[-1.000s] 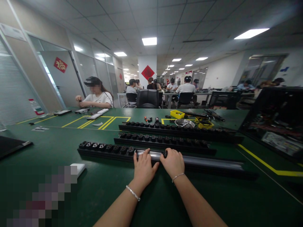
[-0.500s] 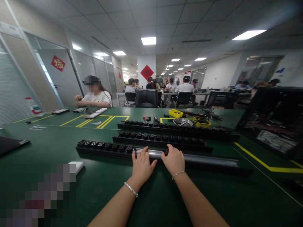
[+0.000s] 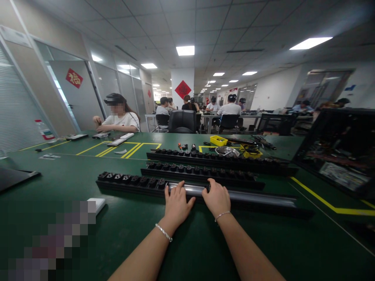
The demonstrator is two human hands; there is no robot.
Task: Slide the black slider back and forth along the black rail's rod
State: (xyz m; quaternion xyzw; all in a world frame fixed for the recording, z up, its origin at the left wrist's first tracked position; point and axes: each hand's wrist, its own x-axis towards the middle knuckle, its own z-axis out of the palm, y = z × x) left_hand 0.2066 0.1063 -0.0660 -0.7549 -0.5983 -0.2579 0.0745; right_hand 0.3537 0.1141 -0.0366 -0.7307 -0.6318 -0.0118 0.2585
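A long black power strip rail (image 3: pixel 260 198) lies in front of me on the green table. Black socket modules (image 3: pixel 143 181) fill its left part, while the channel to their right shows bare and shiny. My left hand (image 3: pixel 177 201) rests on the rail just right of the last seated module, its fingers spread and thumb apart. My right hand (image 3: pixel 217 198) is curled over the rail a little farther right, closed on a small black piece that looks like a socket module (image 3: pixel 208 187), mostly hidden by the fingers.
Two more rails with sockets (image 3: pixel 187 169) lie behind. Farther back are a yellow bin (image 3: pixel 218 140), a metal bowl (image 3: pixel 227 151) and cables. A black open casing (image 3: pixel 340 156) stands at right. Across the table sits a co-worker (image 3: pixel 118 117); a white object (image 3: pixel 98 205) lies front left.
The whole view has shifted slightly to the right. Both hands keep nearly the same place and pose on the rail.
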